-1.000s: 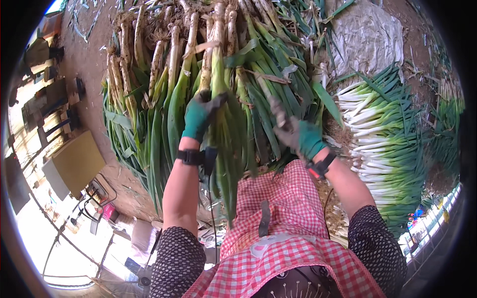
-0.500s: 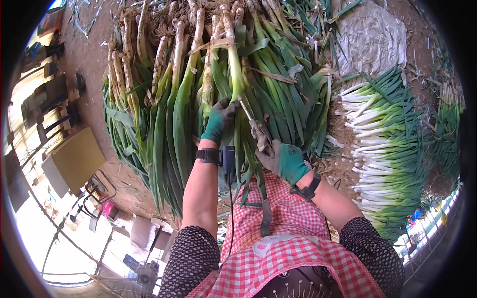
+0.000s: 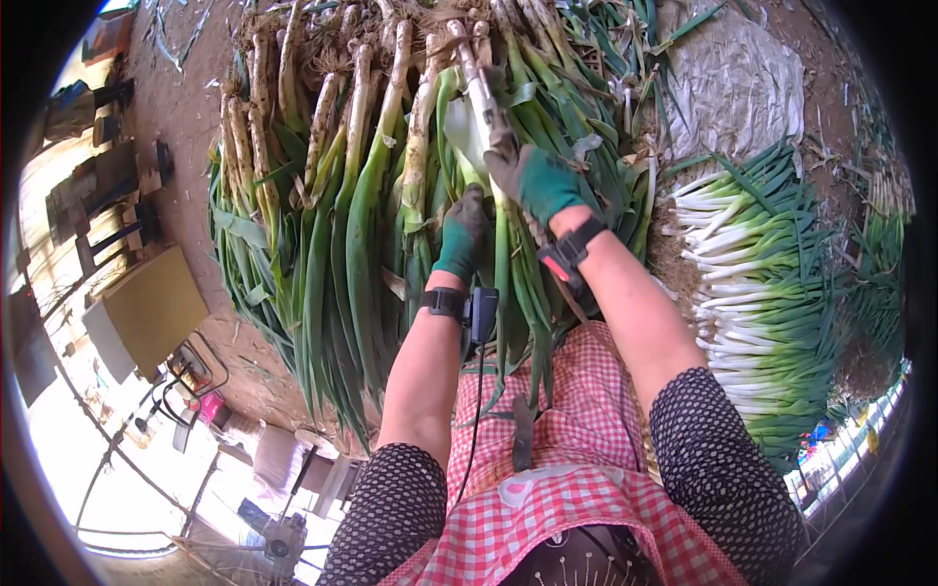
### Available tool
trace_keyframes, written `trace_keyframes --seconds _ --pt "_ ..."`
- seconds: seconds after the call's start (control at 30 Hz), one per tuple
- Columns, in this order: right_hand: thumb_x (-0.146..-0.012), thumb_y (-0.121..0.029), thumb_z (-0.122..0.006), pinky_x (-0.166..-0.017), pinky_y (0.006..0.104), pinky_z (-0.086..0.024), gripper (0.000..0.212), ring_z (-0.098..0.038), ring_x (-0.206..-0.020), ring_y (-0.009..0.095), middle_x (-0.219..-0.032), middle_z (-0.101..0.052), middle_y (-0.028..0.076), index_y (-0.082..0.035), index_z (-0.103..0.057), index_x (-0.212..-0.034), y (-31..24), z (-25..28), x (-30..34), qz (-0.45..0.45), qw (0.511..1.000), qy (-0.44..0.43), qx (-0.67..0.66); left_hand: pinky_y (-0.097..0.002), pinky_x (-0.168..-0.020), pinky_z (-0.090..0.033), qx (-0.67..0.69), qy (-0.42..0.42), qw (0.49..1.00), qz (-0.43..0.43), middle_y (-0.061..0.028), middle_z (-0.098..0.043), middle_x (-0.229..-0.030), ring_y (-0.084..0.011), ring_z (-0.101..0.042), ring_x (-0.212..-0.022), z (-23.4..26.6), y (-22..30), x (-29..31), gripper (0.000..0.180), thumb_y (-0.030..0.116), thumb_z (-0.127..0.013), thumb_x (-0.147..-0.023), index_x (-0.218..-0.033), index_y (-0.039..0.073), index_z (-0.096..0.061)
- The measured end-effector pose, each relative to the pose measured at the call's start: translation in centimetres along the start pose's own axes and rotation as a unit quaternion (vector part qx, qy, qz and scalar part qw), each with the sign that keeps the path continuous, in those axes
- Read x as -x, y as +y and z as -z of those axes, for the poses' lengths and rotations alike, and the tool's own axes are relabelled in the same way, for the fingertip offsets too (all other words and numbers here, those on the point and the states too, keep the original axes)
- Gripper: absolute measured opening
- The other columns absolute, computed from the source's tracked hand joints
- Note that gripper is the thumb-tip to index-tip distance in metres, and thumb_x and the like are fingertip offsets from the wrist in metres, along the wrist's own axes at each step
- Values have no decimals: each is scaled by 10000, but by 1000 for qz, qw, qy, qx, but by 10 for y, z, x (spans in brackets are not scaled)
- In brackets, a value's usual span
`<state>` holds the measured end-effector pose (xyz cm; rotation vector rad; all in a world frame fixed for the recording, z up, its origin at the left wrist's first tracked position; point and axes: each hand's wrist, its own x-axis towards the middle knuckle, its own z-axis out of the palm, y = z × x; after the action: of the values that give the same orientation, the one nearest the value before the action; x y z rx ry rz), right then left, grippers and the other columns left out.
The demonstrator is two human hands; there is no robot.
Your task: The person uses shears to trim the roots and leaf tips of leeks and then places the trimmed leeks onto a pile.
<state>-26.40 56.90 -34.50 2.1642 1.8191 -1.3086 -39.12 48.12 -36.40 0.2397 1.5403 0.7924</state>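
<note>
Green gloves (image 3: 456, 252) with grey fingers cover the left hand (image 3: 466, 220) and the right hand (image 3: 530, 182). Clock positions refer to the centre of the view, with 12 at the top.

Left hand: located at 12 o'clock, just above centre. Its fingers are closed around the green lower part of a long leek-like stalk (image 3: 476, 86).

Right hand: located at 1 o'clock, against the same stalk, with fingers bent. Whether they grip the stalk or something beside it cannot be told.

Stalk: the pale shank points toward 12 o'clock; the leaves hang toward 6 o'clock, over the upper part of a red-and-white checked apron (image 3: 547, 469). A broad pale-green flap (image 3: 463, 137) stands at the shank's left side.

Wrists: the left carries a black strap (image 3: 445, 302) with a small box (image 3: 482, 314) attached; the right carries a black strap with a red part (image 3: 559, 269).

Surroundings: a pile of soil-marked stalks (image 3: 327, 259) extends from 10 to 1 o'clock, behind and beside the hands. At 3 o'clock lies a row of white-shanked stalks (image 3: 747, 293), shanks directed to the left, leaves to the right. A whitish sheet (image 3: 735, 83) lies near 2 o'clock, adjoining that row's upper end.
</note>
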Motion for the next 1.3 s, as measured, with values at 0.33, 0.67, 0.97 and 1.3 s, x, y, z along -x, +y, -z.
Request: trace_keyframes --seconds 0.33,0.67,0.97,1.3 --pt "-850 -567 -675 -820 509 -583 589 -716 -915 477 -907 -709 323 14 -744 -913 41 -4 69 44 997 -16 54 -313 -760 -487 -110 -69 991 -19 -34 -678 -1014 -133 -572 -871 20 -17 -4 555 527 -571 -1016 -1135 3 -709" --pt "-869 -645 -589 -939 489 -553 723 -690 -1064 484 -1077 -696 335 28 -756 -1071 4 35 -26 2 995 -95 30 -242 -600 -432 23 -137 987 75 -21 -732 -991 -68 -513 -668 16 -11 9 550 503 -627 -985 -1276 40 -687" --pt "-893 -572 -663 -722 515 -574 580 -724 -856 442 -872 -732 248 -12 -727 -1029 78 14 49 55 991 -64 102 -292 -731 -520 21 169 966 -193 -114 -721 -1037 -136 -631 -808 34 -20 4 275 223 -716 -963 -1137 16 -665" --pt "-842 -423 -682 -754 535 -555 480 -704 -856 451 -886 -706 244 -41 -588 -1118 83 -63 -13 49 993 76 71 -502 -1054 -484 -583 248 768 -95 -256 -567 -1376 -434 -577 -1248 81 -11 -9 862 473 -803 -764 -1442 32 -504"
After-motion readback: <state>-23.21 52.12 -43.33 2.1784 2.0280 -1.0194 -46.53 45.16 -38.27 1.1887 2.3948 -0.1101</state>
